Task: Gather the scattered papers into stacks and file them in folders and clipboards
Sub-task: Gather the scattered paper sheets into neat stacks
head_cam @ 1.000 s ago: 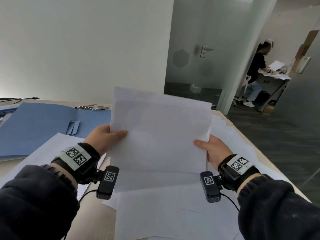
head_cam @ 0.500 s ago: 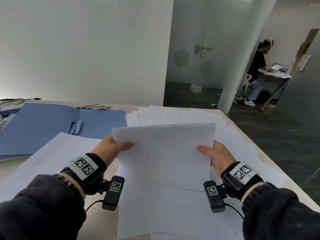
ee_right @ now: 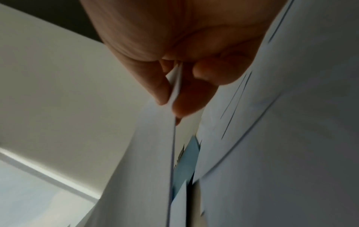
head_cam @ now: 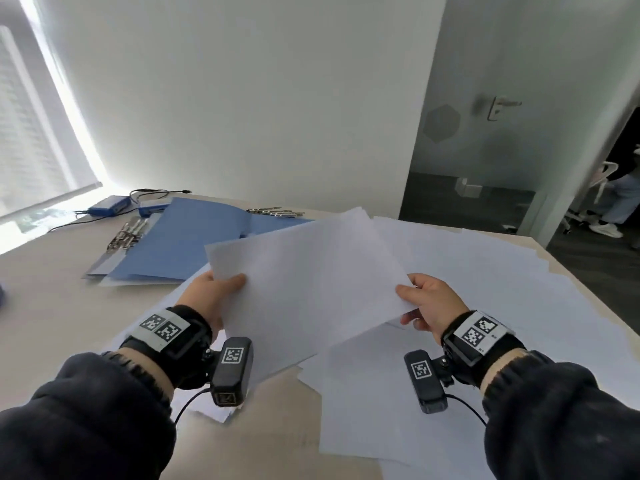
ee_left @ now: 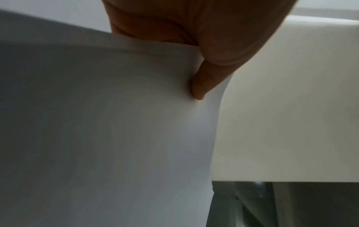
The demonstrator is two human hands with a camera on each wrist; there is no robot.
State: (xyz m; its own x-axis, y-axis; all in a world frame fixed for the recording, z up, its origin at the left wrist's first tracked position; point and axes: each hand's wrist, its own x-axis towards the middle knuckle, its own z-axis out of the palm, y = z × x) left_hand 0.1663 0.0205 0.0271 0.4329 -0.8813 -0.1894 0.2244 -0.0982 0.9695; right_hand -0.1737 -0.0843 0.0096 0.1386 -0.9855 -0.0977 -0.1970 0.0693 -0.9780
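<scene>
Since the earlier frame, the sheaf of white papers (head_cam: pixel 311 282) has been swung leftward and tilted. It is pinched at its edges by the left hand (head_cam: pixel 211 296) and the right hand (head_cam: pixel 429 303) (thumbs on top), above loose sheets (head_cam: pixel 467 271) on the counter (head_cam: pixel 48 306), near the open blue folder (head_cam: pixel 187 244).

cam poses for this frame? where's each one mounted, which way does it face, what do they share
Head: on the head, looking forward and down at the table, blue folder, both hands and sleeves.
Left wrist: along the left hand, under the paper stack.
Right wrist: along the right hand; fingers pinch the stack's edge.
Shared: all three show the stack; head and right wrist show the folder.
</scene>
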